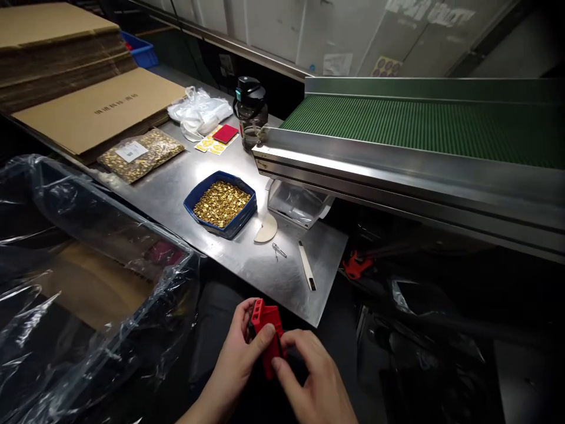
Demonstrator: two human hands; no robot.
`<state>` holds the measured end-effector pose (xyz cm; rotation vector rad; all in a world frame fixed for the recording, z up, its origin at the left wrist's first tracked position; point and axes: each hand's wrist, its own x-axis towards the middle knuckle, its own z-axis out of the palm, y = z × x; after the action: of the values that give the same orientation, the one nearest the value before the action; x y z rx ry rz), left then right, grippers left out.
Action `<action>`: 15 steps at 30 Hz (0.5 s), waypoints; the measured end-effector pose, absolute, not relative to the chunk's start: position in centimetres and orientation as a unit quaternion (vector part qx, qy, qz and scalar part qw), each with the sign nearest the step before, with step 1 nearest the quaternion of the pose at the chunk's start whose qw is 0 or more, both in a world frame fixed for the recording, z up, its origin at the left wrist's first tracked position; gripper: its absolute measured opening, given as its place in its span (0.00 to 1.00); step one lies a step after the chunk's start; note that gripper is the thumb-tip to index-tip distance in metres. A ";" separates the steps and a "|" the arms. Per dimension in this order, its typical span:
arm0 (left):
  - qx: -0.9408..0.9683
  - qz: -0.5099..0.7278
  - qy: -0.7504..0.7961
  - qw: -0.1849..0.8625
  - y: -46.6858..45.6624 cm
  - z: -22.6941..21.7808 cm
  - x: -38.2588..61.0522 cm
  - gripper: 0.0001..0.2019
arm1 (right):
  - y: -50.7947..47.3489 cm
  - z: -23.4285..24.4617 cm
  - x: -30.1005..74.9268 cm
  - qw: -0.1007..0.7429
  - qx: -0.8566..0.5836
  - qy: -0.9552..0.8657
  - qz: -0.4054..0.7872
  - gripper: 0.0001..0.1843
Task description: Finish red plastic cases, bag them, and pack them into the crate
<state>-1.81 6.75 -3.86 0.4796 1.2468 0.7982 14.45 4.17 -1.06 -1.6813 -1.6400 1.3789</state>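
Note:
A red plastic part (270, 321) with slots along one end is held between both hands, over my lap just off the table's front edge. My left hand (242, 353) wraps its left side, thumb lying across the front. On the lower right side, my right hand (311, 371) pinches it between thumb and bent index finger; the rest of those fingers is partly hidden. Beyond the hands on the metal table (247, 262) are a white-handled tool (307, 266), a small metal clipper-like tool (279, 250) and a pale round disc (266, 229).
A blue bin (245, 225) holds small brass-coloured pieces. Behind it lie a bagged batch of similar pieces (152, 156), flat cardboard (101, 109) and a dark bottle (252, 112). A green conveyor (397, 126) runs to the right. A plastic-lined crate (145, 221) stands at the left.

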 end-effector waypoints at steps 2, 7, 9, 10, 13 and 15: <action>0.200 0.356 0.547 0.731 6.9 -3.4 -1.6 0.38 | 5.2 -0.8 15.4 0.258 -0.609 -0.490 0.567 0.05; 0.165 0.420 0.457 0.767 6.6 -2.3 -1.4 0.34 | 7.1 -0.8 16.9 0.385 -0.474 -0.173 0.773 0.12; 0.118 0.434 0.439 0.778 6.3 -2.3 -1.6 0.34 | 7.2 -1.2 16.3 0.406 -0.424 -0.119 0.801 0.14; 0.093 0.427 0.435 0.787 6.3 -2.4 -1.8 0.33 | 7.1 -1.4 15.8 0.410 -0.402 -0.106 0.812 0.15; 0.037 0.391 0.431 0.812 6.3 -3.3 -2.6 0.31 | 6.4 -1.9 14.2 0.420 -0.352 -0.101 0.830 0.16; 0.052 0.406 0.425 0.808 6.5 -4.0 -3.0 0.31 | 5.7 -2.2 13.5 0.433 -0.364 -0.168 0.807 0.14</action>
<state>-3.04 6.47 -4.00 0.1119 0.9081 0.8685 13.47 5.71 -2.17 -0.9064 -0.4180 2.0109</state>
